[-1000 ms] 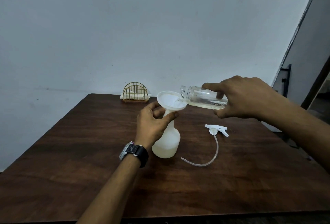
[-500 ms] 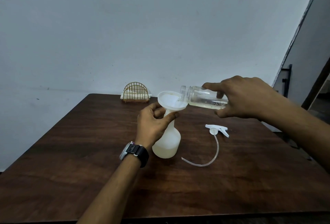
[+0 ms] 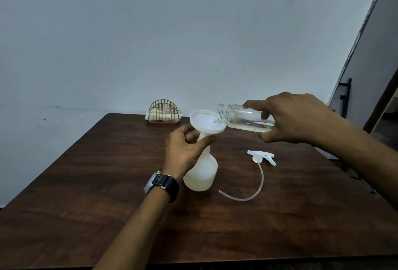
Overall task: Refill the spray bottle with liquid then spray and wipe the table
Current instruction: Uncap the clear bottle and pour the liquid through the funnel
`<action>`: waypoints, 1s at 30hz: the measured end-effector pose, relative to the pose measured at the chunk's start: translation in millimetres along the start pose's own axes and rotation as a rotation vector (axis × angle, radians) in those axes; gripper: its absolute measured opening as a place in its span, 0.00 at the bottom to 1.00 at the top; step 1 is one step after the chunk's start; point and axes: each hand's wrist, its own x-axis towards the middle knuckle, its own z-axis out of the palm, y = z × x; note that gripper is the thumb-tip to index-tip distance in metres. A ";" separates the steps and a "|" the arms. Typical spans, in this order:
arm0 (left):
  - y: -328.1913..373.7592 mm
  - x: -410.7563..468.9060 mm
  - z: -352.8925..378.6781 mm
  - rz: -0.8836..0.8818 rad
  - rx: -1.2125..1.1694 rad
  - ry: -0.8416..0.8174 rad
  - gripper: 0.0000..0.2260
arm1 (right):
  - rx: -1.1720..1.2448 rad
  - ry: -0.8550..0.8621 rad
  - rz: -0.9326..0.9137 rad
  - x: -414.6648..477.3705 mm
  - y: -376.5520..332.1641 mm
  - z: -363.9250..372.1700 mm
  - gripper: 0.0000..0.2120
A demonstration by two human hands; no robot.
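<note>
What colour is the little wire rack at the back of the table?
The rack is gold; the head view shows it best.

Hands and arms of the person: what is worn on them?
Both forearms are bare as far as the view shows: no sleeves, no gloves. The left hand has a watch at its wrist, with a wide black strap and a pale case. The right hand shows no ring, band or watch.

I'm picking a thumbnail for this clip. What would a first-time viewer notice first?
The right hand tipping a clear jar into a white funnel atop the spray bottle, mid-table, which the left hand steadies at the neck. Next, the detached trigger sprayer lying to its right.
</note>
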 end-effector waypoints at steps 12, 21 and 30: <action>1.9 -0.8 0.2 -0.003 0.010 0.004 0.21 | -0.009 0.024 0.001 -1.9 -4.3 -3.2 0.37; -1.3 0.6 -0.6 0.007 0.021 0.004 0.20 | -0.021 0.040 -0.002 -1.8 -3.3 -1.2 0.37; -1.4 0.8 -0.3 0.007 0.037 0.008 0.20 | -0.042 0.049 -0.010 -0.1 -0.5 2.6 0.36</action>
